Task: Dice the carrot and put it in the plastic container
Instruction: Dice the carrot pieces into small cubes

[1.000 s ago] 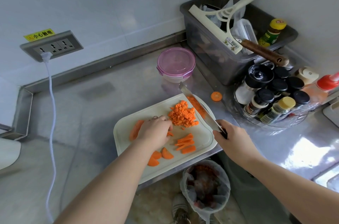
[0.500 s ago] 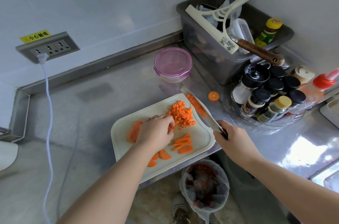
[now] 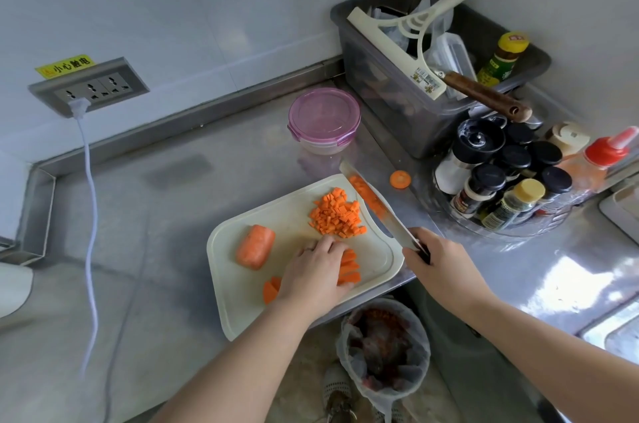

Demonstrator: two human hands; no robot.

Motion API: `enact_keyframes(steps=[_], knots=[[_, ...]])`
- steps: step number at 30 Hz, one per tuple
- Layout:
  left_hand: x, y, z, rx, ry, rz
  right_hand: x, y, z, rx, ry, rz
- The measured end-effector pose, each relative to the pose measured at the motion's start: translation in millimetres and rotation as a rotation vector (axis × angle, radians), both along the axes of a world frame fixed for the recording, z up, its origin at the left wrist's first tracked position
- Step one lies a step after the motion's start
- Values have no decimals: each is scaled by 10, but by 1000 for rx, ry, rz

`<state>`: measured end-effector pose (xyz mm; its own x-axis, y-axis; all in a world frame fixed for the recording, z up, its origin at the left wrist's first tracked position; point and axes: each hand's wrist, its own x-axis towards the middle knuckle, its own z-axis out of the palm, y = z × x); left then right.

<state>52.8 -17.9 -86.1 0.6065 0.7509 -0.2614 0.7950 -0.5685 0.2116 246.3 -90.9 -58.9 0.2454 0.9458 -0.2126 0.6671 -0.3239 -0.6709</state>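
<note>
Flat-lying carrot chunk [image 3: 255,246], long axis near-to-far, knife [image 3: 394,225] tip pointing far-left

I'm counting one knife [image 3: 397,230], one cutting board [image 3: 294,215], one whole carrot chunk [image 3: 255,246], one heap of dice [image 3: 337,213], one stray carrot round [image 3: 400,179] centre right, one lidded plastic container [image 3: 323,119], and three sockets [image 3: 91,88] with one plug [image 3: 79,107] upper left.
</note>
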Motion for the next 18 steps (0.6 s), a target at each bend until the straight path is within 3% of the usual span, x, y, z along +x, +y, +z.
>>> enact_keyframes(steps=[5,10,16,18], knots=[[-3,-34,-65,-16,-106,137,-9,-30,-18,-14,-17,35],[-103,8,-109,67,-81,334,-58,-5,-34,-40,-18,81],[-203,129,-133,83,-50,380,-142,63,-48,-69,-14,132],[-245,153,-115,66,-124,414,-171,75,-46,-86,-8,161]])
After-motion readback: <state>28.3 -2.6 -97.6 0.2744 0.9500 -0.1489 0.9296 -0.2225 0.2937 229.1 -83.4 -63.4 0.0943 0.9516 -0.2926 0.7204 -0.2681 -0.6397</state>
